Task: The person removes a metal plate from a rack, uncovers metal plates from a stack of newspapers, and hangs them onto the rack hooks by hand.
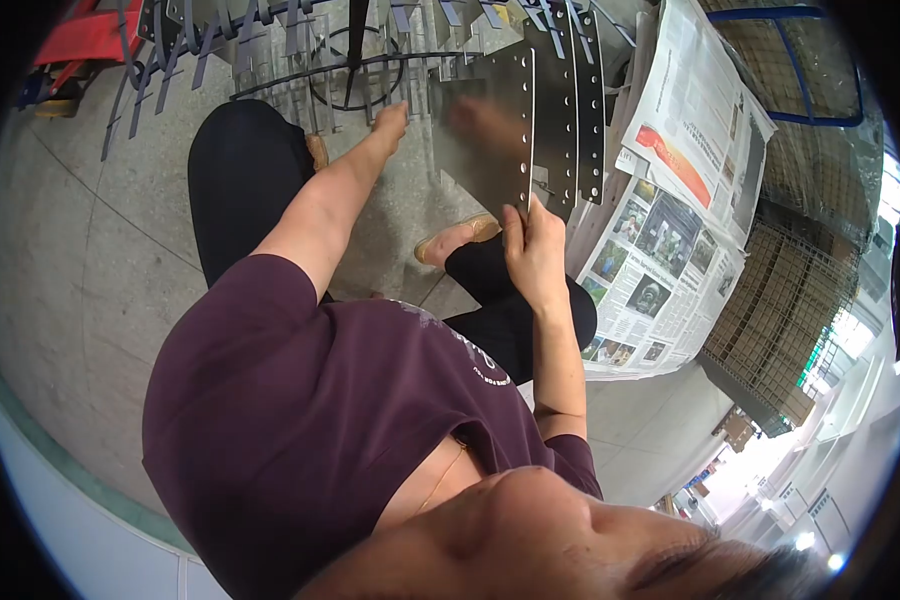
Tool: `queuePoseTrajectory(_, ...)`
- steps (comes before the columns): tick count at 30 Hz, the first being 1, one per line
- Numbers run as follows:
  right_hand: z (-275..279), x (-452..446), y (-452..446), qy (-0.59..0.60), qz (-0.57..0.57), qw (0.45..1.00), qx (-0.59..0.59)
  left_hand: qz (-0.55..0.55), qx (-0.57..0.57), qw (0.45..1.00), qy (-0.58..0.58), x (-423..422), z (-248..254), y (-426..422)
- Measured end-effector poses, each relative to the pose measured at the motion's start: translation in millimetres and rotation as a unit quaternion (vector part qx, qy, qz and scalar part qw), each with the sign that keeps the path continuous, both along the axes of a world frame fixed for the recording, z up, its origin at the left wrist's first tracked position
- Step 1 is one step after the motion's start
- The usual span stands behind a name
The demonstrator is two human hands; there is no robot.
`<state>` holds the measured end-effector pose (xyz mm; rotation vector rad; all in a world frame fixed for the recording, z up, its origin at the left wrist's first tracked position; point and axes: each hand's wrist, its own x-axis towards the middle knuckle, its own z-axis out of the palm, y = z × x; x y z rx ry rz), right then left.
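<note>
My right hand (537,250) pinches the near corner of a shiny metal plate (490,150) with a row of holes along its right edge. The plate stands on edge and mirrors a blurred hand. My left hand (393,122) reaches forward beside a black metal rack (355,60), fingers drawn together. Whatever lies in those fingers is too small to make out. Many narrow grey metal strips (205,55) hang from the rack, and clear pieces (295,90) hang lower down. Right of the plate stand more dark plates (588,120) with holed edges.
Newspaper sheets (660,240) cover a stack on the right. Beyond them are wire-mesh panels (770,300) and a blue metal frame (815,120). A red object (90,40) sits at the upper left. My knees and feet are close to the rack on the concrete floor (90,220).
</note>
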<state>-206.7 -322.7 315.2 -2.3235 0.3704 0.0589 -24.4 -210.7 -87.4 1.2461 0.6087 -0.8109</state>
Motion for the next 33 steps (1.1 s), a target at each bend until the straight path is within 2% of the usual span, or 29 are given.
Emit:
queuePoseTrajectory(2,-6,4,-3,0.01,0.004,1.0,-0.012,0.035,0.003,0.999,0.029,0,24,-5)
queuePoseTrajectory(5,-8,7,-6,0.007,0.005,1.0,-0.003,0.009,0.029,0.998,0.052,0,25,-7)
queuePoseTrajectory(8,-16,6,-10,0.02,-0.01,1.0,0.011,0.002,-0.053,0.993,0.101,6,18,-5)
queuePoseTrajectory(33,-37,13,-12,0.022,0.013,1.0,0.0,0.012,-0.12,0.989,0.088,7,1,-6)
